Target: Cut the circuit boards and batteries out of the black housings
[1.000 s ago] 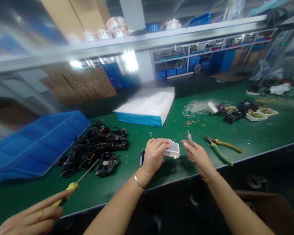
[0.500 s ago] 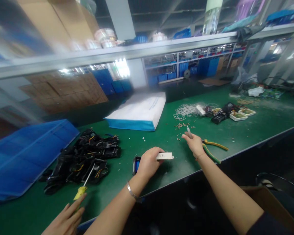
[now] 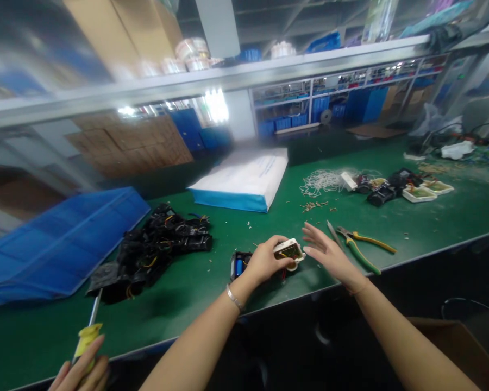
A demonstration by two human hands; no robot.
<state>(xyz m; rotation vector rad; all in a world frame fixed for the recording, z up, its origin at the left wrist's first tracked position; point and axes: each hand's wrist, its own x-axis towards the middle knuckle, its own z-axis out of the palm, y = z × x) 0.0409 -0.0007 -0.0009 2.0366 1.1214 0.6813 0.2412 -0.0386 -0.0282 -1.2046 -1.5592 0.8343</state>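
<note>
My left hand point(image 3: 269, 260) grips a small white plastic housing point(image 3: 290, 251), tilted so that a green circuit board and some wires show inside it. Below that hand on the bench lies a black device point(image 3: 239, 266) with a blue cylinder in it, partly covered by my fingers. My right hand point(image 3: 330, 252) is open, its fingers stretched out just right of the housing and holding nothing. Beyond the right hand rest a slim grey pointed tool point(image 3: 333, 233) and diagonal cutting pliers point(image 3: 361, 247) with yellow and green handles.
A co-worker's hand point(image 3: 83, 372) at lower left holds a yellow-handled screwdriver point(image 3: 88, 335) against piled black devices point(image 3: 158, 250). Around stand a blue bin point(image 3: 61, 244), a white-and-blue package point(image 3: 240, 179), loose screws point(image 3: 313, 206), white cords point(image 3: 321, 183) and more opened housings point(image 3: 419, 193).
My right hand has let go of the slim tool, which now lies by the pliers, and has opened near the housing. My left hand has turned the housing, showing its inside.
</note>
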